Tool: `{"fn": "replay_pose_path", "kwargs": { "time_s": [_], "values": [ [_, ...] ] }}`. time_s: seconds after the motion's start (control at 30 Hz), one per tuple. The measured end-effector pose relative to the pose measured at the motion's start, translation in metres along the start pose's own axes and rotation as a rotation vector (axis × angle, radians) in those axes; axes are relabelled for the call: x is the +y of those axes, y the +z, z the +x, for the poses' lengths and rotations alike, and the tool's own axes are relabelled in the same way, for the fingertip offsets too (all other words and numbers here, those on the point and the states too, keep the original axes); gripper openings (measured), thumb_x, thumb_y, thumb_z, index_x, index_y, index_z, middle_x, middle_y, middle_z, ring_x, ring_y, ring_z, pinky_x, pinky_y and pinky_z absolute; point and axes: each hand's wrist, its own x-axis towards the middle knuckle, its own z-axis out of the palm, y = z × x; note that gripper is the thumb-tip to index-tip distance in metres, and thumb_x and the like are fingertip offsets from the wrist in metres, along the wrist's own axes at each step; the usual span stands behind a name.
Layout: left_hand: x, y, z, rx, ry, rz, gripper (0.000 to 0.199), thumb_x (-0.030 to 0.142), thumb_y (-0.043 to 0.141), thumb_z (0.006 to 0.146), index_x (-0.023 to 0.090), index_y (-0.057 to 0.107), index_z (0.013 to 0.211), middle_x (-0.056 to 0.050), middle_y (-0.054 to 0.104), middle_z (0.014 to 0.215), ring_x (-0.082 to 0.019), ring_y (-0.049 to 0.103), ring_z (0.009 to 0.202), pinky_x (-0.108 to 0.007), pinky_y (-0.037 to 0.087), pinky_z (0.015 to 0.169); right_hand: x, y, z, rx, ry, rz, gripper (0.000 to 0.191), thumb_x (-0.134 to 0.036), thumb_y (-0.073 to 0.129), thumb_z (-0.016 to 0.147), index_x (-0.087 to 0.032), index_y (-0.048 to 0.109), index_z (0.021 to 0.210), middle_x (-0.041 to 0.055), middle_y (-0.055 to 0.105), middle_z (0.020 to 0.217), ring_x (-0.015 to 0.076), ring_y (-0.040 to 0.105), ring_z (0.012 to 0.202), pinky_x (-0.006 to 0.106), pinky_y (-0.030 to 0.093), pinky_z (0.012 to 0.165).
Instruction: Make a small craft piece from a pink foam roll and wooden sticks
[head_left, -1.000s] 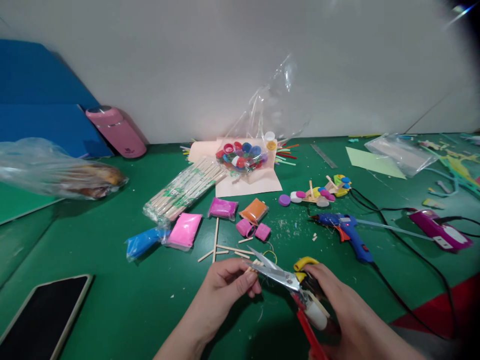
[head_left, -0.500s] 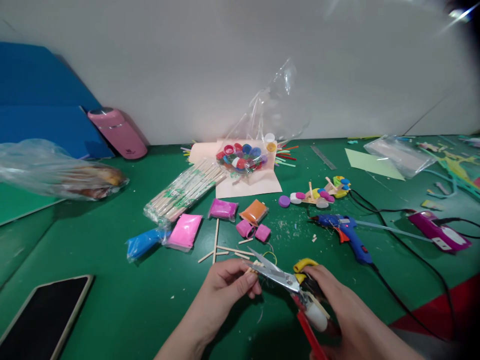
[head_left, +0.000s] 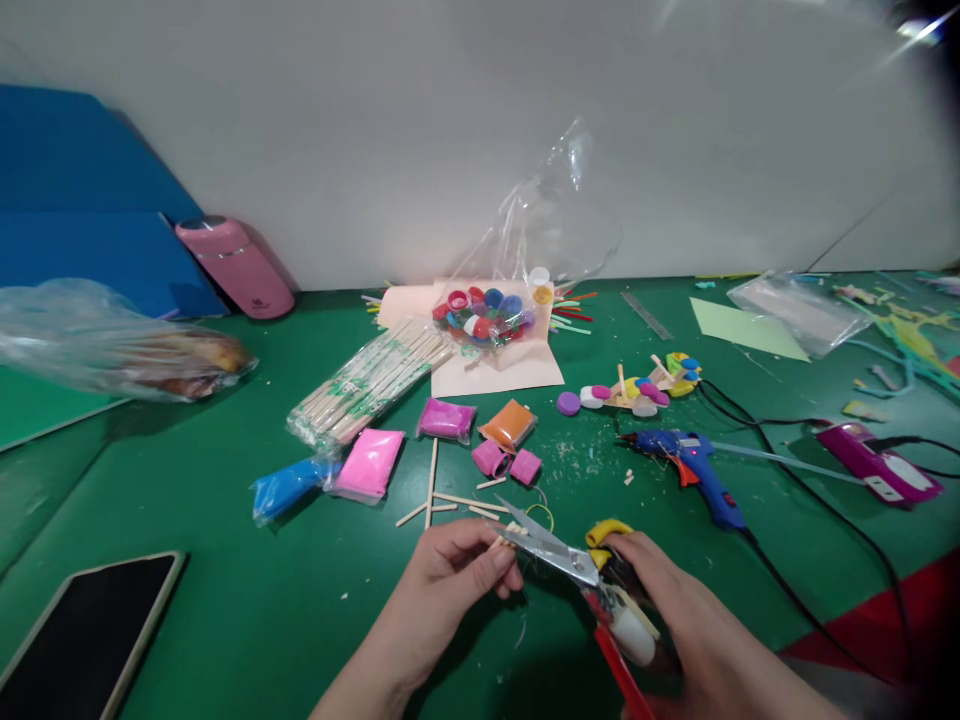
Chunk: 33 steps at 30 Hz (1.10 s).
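Between its thumb and fingers, my left hand point(head_left: 466, 572) pinches a small piece made of wooden sticks point(head_left: 507, 535). My right hand point(head_left: 679, 610) grips metal scissors point(head_left: 559, 556) with yellow and red handles. The scissor blades are parted and lie at the wooden piece, by my left fingertips. Something white and rounded point(head_left: 634, 636) shows beside the scissor handles, close to my right palm; what it is cannot be made out. Loose wooden sticks point(head_left: 432, 482) lie on the green table just beyond my left hand.
A blue glue gun point(head_left: 701, 470) with its cord lies right. Clay packets point(head_left: 369, 463), bagged sticks point(head_left: 367, 385) and bottle caps point(head_left: 487, 312) are ahead. A phone point(head_left: 90, 630) lies front left, a pink bottle point(head_left: 238, 268) back left.
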Motion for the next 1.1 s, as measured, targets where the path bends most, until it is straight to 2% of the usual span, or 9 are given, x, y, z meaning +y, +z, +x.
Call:
{"fn": "replay_pose_path", "kwargs": {
  "time_s": [0.3, 0.7, 0.83, 0.97, 1.1],
  "values": [
    [0.001, 0.0, 0.001, -0.003, -0.007, 0.011, 0.014, 0.023, 0.06, 0.073, 0.013, 0.064, 0.064, -0.001, 0.059, 0.057, -0.009, 0.048, 0.054, -0.021, 0.036, 0.054, 0.001, 0.0, 0.0, -0.02, -0.015, -0.024, 0.073, -0.021, 0.064, 0.056, -0.014, 0.035, 0.122, 0.0141, 0.046, 0.123, 0.026, 0.047, 0.109, 0.031, 0.038, 0.09],
    [0.002, 0.001, 0.001, -0.001, -0.015, 0.074, 0.018, 0.024, 0.059, 0.074, 0.013, 0.063, 0.061, -0.001, 0.058, 0.056, -0.009, 0.047, 0.054, -0.021, 0.035, 0.054, 0.001, -0.002, 0.001, -0.032, 0.017, -0.021, 0.075, -0.021, 0.064, 0.053, -0.012, 0.035, 0.121, 0.0158, 0.046, 0.123, 0.0271, 0.046, 0.11, 0.034, 0.037, 0.091],
    [0.001, -0.001, 0.0, -0.007, -0.038, 0.11, 0.017, 0.025, 0.059, 0.074, 0.012, 0.064, 0.063, 0.0, 0.056, 0.055, -0.009, 0.044, 0.054, -0.02, 0.033, 0.052, -0.004, 0.0, 0.003, -0.03, 0.107, 0.04, 0.072, -0.013, 0.063, 0.047, -0.015, 0.039, 0.114, 0.0098, 0.057, 0.103, 0.0234, 0.056, 0.089, 0.03, 0.045, 0.079],
    [0.002, 0.0, 0.0, -0.026, -0.041, 0.11, 0.016, 0.026, 0.06, 0.073, 0.013, 0.066, 0.066, 0.0, 0.055, 0.054, -0.008, 0.042, 0.053, -0.02, 0.031, 0.051, -0.01, 0.0, 0.003, -0.08, 0.114, 0.123, 0.05, -0.015, 0.057, 0.056, -0.022, 0.043, 0.103, -0.0014, 0.057, 0.072, 0.0137, 0.054, 0.058, 0.022, 0.046, 0.053],
    [0.002, 0.0, 0.0, -0.043, -0.039, 0.095, 0.015, 0.026, 0.059, 0.074, 0.013, 0.066, 0.07, 0.001, 0.054, 0.055, -0.008, 0.041, 0.053, -0.02, 0.031, 0.051, -0.011, 0.0, 0.002, -0.052, 0.08, 0.182, 0.044, -0.019, 0.057, 0.059, -0.022, 0.042, 0.101, -0.0011, 0.057, 0.073, 0.0127, 0.055, 0.058, 0.02, 0.045, 0.052]
  ]
}}
